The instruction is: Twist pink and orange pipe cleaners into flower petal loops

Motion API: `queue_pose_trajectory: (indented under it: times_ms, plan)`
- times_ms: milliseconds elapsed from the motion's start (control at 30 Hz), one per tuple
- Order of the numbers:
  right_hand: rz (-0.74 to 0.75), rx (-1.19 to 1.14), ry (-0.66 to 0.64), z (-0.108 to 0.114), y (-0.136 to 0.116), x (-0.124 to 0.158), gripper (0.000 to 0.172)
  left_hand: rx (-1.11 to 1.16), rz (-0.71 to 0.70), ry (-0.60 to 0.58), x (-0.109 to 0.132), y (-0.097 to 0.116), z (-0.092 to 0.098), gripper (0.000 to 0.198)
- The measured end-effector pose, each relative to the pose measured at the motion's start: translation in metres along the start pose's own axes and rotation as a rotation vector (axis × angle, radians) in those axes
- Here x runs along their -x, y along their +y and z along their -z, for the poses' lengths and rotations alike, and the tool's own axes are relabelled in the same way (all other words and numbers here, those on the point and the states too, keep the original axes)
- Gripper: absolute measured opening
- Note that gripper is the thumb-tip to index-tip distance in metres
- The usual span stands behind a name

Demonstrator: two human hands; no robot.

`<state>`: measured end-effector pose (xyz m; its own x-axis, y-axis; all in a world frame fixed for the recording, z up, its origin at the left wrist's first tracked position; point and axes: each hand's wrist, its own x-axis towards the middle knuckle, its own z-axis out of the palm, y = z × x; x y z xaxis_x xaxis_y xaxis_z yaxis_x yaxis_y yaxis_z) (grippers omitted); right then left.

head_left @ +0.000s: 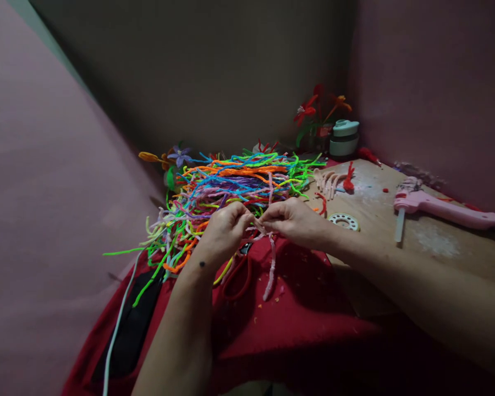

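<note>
My left hand (pixel 230 225) and my right hand (pixel 291 220) meet over the front edge of a big pile of colourful pipe cleaners (pixel 239 179). Both pinch pale pink pipe cleaners (pixel 269 264) between thumb and fingers, and the fingertips almost touch. One pink length hangs below the hands toward the red cloth, and another sticks up above my right hand. How the pink pieces join between the fingers is too small to make out. A dark red loop (pixel 237 294) lies on the cloth just under my left hand.
A pink glue gun (pixel 445 209) lies on the board (pixel 433 269) at right, near a white ring with holes (pixel 344 221). Pipe-cleaner flowers (pixel 309 110) and a mint-topped container (pixel 344 137) stand behind. A black flat object (pixel 127 324) and white cable (pixel 119 324) are at left on the red cloth (pixel 289 324).
</note>
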<state>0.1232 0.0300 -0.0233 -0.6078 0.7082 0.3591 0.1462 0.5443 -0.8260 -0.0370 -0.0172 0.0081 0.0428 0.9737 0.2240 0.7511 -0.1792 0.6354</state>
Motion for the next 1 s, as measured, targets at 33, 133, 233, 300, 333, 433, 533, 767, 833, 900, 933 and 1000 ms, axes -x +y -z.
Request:
queue_pose_trajectory:
  times_ms: [33, 133, 233, 300, 333, 433, 533, 767, 833, 900, 933, 1000]
  plan:
    - [-0.009, -0.029, -0.012, 0.000, 0.000, 0.000, 0.018, -0.003, 0.005, -0.007, 0.000, 0.000, 0.000, 0.019]
    - [-0.047, -0.087, -0.012, 0.000, 0.002, 0.000, 0.024, 0.047, 0.010, -0.051, 0.001, 0.002, -0.001, 0.017]
    - [-0.130, -0.154, -0.007, 0.001, 0.003, 0.000, 0.023, 0.131, 0.032, -0.043, 0.002, 0.006, -0.003, 0.016]
    - [-0.174, -0.220, -0.007, 0.000, 0.003, -0.001, 0.022, 0.178, 0.059, -0.018, 0.002, 0.009, -0.003, 0.016]
    - [-0.186, -0.249, -0.005, 0.000, 0.003, -0.001, 0.021, 0.205, 0.078, -0.020, 0.002, 0.011, -0.003, 0.017]
    - [-0.197, -0.326, -0.009, -0.002, 0.002, -0.001, 0.022, 0.307, 0.146, -0.045, 0.003, 0.014, -0.003, 0.018]
    - [-0.225, -0.421, -0.030, -0.003, 0.000, -0.001, 0.020, 0.356, 0.174, -0.028, 0.003, 0.014, -0.006, 0.017]
    - [-0.306, -0.577, -0.115, 0.000, 0.000, -0.002, 0.013, 0.302, 0.096, 0.021, 0.002, 0.008, -0.011, 0.013]
    - [-0.307, -0.587, -0.105, -0.001, 0.001, -0.002, 0.012, 0.286, 0.083, 0.034, 0.002, 0.008, -0.011, 0.013]
    - [-0.301, -0.618, -0.118, -0.003, 0.003, -0.002, 0.013, 0.277, 0.074, 0.043, 0.002, 0.007, -0.011, 0.011]
    - [-0.299, -0.639, -0.134, -0.004, 0.004, -0.002, 0.014, 0.270, 0.065, 0.050, 0.001, 0.007, -0.012, 0.011]
    - [-0.307, -0.676, -0.168, -0.006, 0.006, -0.001, 0.019, 0.237, 0.039, 0.069, 0.001, 0.006, -0.012, 0.010]
